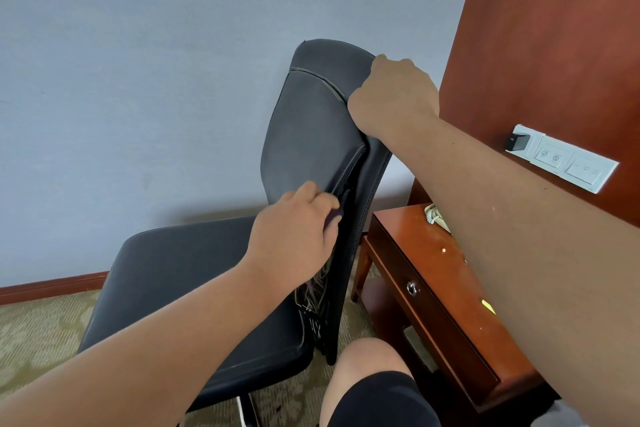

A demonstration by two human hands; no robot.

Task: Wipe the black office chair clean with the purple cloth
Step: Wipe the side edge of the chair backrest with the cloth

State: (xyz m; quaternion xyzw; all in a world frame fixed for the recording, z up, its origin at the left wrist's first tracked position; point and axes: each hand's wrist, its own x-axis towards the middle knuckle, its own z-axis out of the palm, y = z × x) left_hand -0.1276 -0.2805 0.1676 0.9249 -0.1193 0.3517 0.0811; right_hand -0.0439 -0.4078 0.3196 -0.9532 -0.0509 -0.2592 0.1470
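Left hand [292, 236] presses purple cloth [333, 217] on chair [304, 135] (backrest).

Blue-grey wall [138, 80] was seen at rear w/ reddish skirting [52, 286]. Socket strip [575, 163] was mounted on wood panel [554, 45], rt. Wooden desk [415, 243] was set on patterned carpet [34, 333].

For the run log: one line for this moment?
left hand: holds purple cloth against black office chair backrest side | right hand: grips backrest top

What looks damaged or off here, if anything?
On the black office chair, the backrest edge below the left hand holding the purple cloth shows whitish cracked, frayed lines like worn upholstery. The wooden nightstand top has scattered specks.
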